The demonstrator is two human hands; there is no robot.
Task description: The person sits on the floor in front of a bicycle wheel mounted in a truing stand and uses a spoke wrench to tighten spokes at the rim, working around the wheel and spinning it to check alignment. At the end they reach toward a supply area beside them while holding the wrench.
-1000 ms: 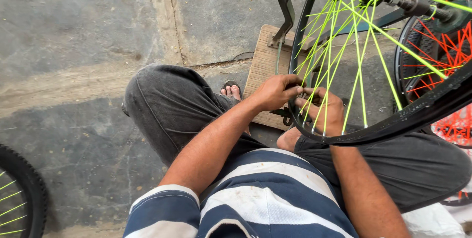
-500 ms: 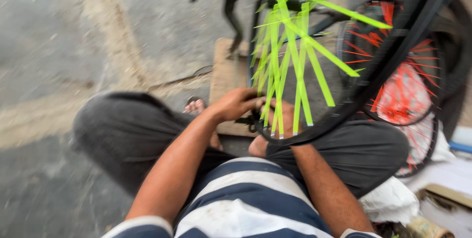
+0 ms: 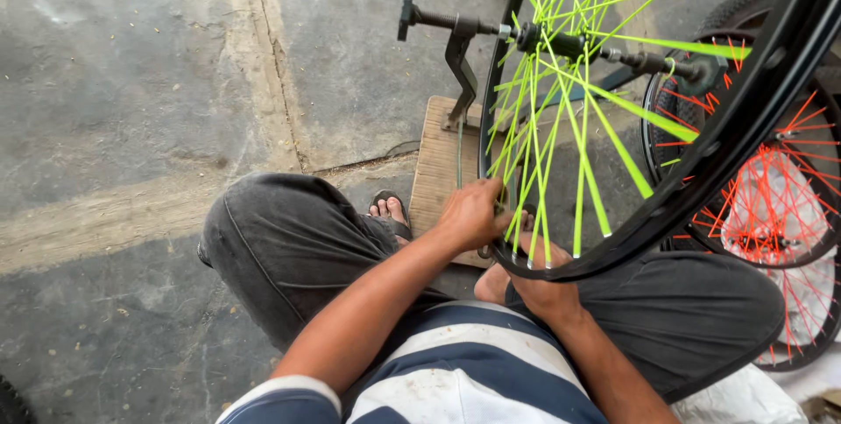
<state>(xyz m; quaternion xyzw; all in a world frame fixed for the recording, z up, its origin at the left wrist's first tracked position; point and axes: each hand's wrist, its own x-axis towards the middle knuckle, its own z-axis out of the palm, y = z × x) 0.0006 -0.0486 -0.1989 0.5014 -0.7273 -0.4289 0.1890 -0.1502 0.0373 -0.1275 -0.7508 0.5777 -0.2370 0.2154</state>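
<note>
A black bicycle rim (image 3: 736, 139) with bright green spokes (image 3: 561, 117) stands upright in a black truing stand (image 3: 457, 56) fixed to a wooden board (image 3: 435, 170). My left hand (image 3: 473, 214) grips the rim's near-left edge, fingers curled around a small tool or spoke end that I cannot make out. My right hand (image 3: 539, 288) sits under the rim's lowest part, fingers partly hidden behind it, pressing on the rim. I sit cross-legged in grey trousers, one sandalled foot (image 3: 390, 211) by the board.
A second wheel with orange spokes (image 3: 771, 205) leans behind on the right, over something white. Cracked grey concrete floor (image 3: 131, 126) spreads to the left. A tyre edge (image 3: 10, 402) shows at the bottom left corner.
The view has swung and steadied; the wheel now fills the upper right. Both hands stay on the rim's lower edge, with the right hand now lower beneath it.
</note>
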